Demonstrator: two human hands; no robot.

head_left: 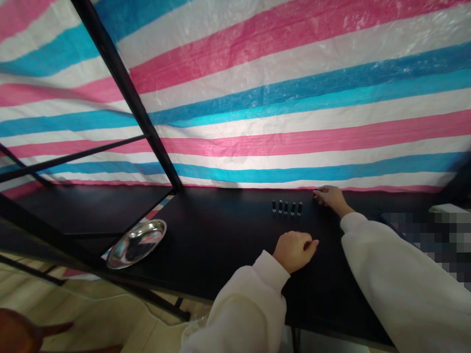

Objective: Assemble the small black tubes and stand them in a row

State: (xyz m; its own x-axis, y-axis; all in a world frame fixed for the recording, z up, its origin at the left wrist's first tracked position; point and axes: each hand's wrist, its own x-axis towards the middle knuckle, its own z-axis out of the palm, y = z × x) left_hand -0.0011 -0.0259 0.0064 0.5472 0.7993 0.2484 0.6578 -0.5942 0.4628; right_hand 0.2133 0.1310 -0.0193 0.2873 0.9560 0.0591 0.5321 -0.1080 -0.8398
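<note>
Several small black cylinders with silvery ends, which look like batteries point(286, 208), stand in a short row on the black tabletop point(221, 235). To the right of that row, near the back edge of the table, my right hand point(332, 198) is closed in a pinch. Something small and dark seems to be at its fingertips, too indistinct against the table to name. My left hand point(294, 251) is closed in a loose fist over the table, nearer to me than the row. Its curled fingers hide whatever may be inside.
A shiny oval metal tray point(162, 230) sits at the table's left end. Black metal frame posts point(127, 90) rise on the left, beside another dark surface point(91, 208). A striped plastic sheet point(275, 142) hangs behind. A brown rounded object point(18, 331) is at lower left.
</note>
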